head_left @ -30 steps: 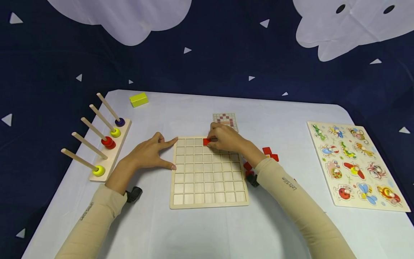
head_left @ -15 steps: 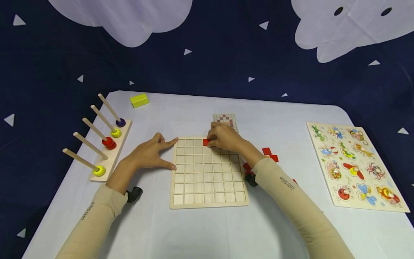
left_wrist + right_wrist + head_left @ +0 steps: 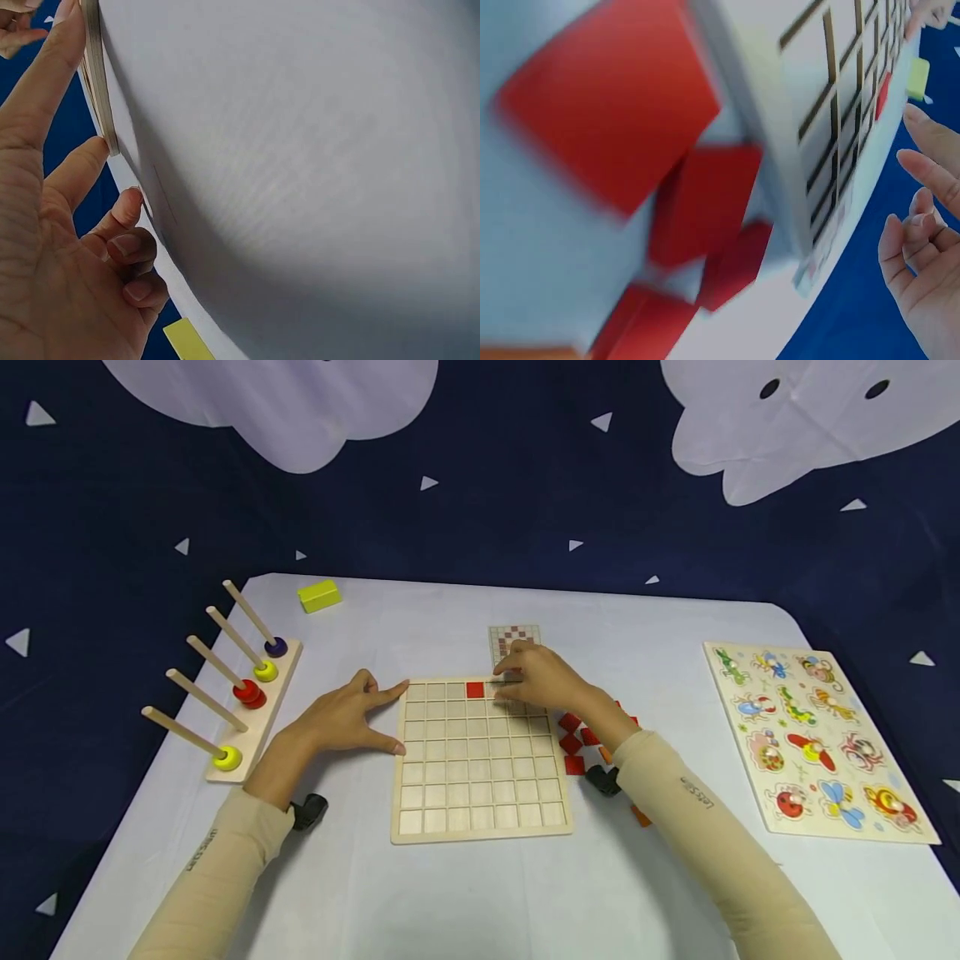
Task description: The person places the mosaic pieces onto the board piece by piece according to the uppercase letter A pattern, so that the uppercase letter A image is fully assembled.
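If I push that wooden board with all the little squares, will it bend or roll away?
The wooden board probably won't bend: it lies flat and looks solid. It likely won't roll, since its sides are straight; it might slide instead. If it's tipped up, the red tile in its far row could fall out, because nothing covers it.

Beige sleeves (image 3: 201,878) with black lettering (image 3: 697,792)

Peg stand (image 3: 257,718), insect puzzle board (image 3: 819,745), yellow block (image 3: 319,597), possibly wooden.

Left fingers (image 3: 385,742) touch the grid board (image 3: 478,770) holding one red tile (image 3: 475,690).
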Demonstrator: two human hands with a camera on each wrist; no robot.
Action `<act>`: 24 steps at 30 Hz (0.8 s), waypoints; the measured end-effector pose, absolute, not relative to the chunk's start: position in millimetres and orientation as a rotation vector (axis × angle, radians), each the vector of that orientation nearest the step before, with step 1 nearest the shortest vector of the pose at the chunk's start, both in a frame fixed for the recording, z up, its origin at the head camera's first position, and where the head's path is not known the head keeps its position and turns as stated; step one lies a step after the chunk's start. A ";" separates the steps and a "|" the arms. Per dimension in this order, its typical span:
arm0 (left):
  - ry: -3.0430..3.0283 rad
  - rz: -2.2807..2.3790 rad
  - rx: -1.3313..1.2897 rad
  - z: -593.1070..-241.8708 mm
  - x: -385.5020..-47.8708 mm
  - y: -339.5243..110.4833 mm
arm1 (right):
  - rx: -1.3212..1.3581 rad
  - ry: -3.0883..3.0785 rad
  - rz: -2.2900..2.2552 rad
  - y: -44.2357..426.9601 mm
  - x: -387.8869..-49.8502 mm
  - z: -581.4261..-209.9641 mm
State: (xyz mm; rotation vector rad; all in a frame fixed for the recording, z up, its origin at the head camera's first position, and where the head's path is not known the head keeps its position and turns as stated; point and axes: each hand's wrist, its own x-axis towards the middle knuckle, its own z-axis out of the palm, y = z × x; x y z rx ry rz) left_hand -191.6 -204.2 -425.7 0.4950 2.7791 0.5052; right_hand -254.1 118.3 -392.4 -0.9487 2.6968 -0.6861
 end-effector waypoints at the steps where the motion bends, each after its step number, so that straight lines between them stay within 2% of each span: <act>1: 2.778 0.505 0.495 -425.7 -191.7 -204.3 | -0.943 2.702 -0.696 123.6 -253.4 -390.5; 12: 2.765 0.510 0.483 -423.9 -191.0 -205.4 | -0.857 2.754 -0.747 188.5 -244.3 -390.0; 24: 2.757 0.510 0.485 -423.4 -190.0 -204.5 | -0.699 2.790 -0.745 238.7 -232.3 -397.7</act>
